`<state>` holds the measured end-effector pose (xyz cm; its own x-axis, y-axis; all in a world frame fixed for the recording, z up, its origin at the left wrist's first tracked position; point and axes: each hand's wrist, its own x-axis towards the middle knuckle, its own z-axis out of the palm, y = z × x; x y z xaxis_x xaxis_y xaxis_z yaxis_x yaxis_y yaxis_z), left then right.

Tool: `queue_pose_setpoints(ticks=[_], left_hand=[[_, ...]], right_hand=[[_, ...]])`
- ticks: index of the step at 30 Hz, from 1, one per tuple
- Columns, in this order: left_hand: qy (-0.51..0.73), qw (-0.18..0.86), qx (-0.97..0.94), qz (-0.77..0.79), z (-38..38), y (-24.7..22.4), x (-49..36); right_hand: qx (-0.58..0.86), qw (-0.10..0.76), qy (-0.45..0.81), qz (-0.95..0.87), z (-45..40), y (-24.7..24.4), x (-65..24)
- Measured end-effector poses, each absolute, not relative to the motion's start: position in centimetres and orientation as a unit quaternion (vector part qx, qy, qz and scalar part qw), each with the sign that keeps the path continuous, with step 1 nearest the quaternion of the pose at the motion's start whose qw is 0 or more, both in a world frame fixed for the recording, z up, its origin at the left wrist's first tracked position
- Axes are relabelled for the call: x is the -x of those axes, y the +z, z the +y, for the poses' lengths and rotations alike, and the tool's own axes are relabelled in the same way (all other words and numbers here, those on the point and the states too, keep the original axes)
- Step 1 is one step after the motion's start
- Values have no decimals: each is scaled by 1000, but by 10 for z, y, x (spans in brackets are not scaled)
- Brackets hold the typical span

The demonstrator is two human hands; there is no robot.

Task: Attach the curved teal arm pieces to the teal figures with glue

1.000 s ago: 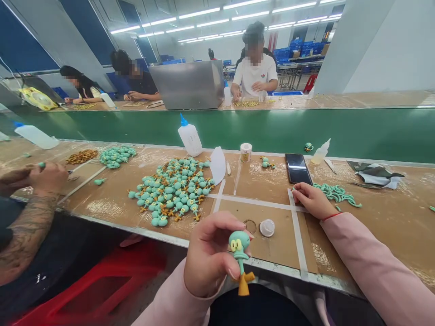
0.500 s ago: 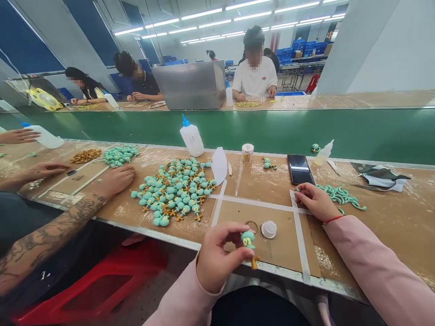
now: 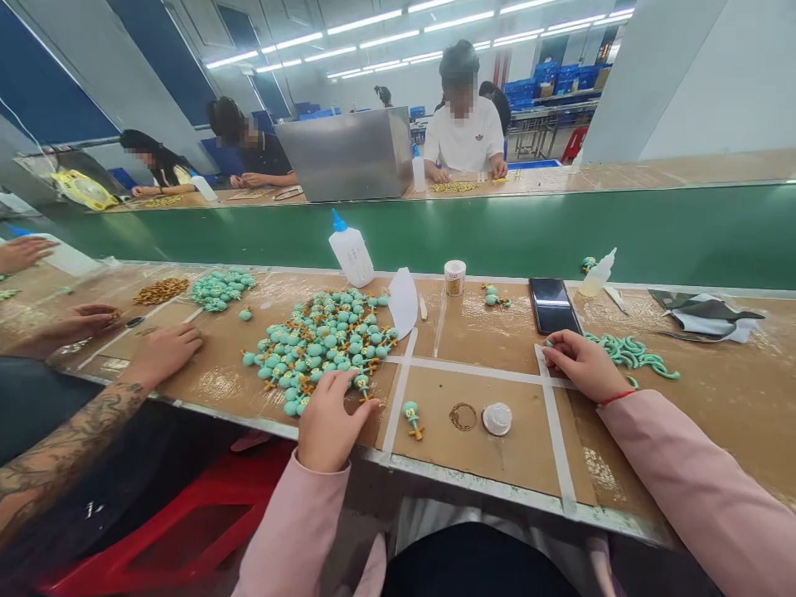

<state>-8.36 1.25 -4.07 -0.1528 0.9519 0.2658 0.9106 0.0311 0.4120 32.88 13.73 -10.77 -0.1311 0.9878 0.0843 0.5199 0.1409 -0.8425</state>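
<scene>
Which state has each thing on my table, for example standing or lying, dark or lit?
Loose figure: lying apart
Figure heap: loosely piled
Green curved pieces: loosely piled
Blue-tipped bottle: standing, tip on
Small bottle: standing
Phone: lying flat, screen dark
White roll: standing on end
Cloth: crumpled
Left hand: open, by the heap

Factory-type room, bright. Rows of long white tube lights [image 3: 410, 37] under ceiling. Pale grey-white wall [image 3: 746, 91] at right; at left, slanted grey pillars between dark blue panels [image 3: 50, 75], maybe window blinds, hard to tell. Long green flat strip [image 3: 398, 236] between two brown-covered worktops [image 3: 684, 170]. Large silver metal box [image 3: 342, 153] on far worktop. Behind, stacked blue plastic crates [image 3: 528, 89], grey metal-legged tables [image 3: 535, 128], red plastic stool [image 3: 573, 143]. Another red plastic stool [image 3: 180, 514] below near worktop, left, on dark floor.
</scene>
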Motion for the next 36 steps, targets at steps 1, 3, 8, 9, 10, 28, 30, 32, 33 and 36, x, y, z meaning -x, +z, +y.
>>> queue_pose_setpoints(ticks=[1,3,8,9,10,28,30,32,33,36], left_hand=[[229,37,-648,726,14,-39,88],[191,38,-653,731,16,-35,93],[137,62,-681,717,18,-29,91],[130,69,-686,713,18,-28,90],[125,77,-690,709,18,-27,89],[352,231,-664,618,9,-27,79],[425,263,-644,580,2,-18,67],[492,295,-624,531,-4,-7,56],[513,308,-619,508,-6,-2,51],[538,342,-617,461,-12,12,41]], right_hand=[[560,345,339,-672,137,-108,-329],[560,346,340,-672,137,-108,-329],[558,345,337,-675,137,-108,-329],[558,345,335,-677,138,-108,-329],[559,344,333,-677,138,-108,-329],[559,351,331,-674,137,-106,-327],[560,354,334,-670,135,-104,-325],[560,356,336,-668,133,-102,-324],[559,356,337,-668,133,-101,-324],[558,357,336,-669,133,-101,-324]])
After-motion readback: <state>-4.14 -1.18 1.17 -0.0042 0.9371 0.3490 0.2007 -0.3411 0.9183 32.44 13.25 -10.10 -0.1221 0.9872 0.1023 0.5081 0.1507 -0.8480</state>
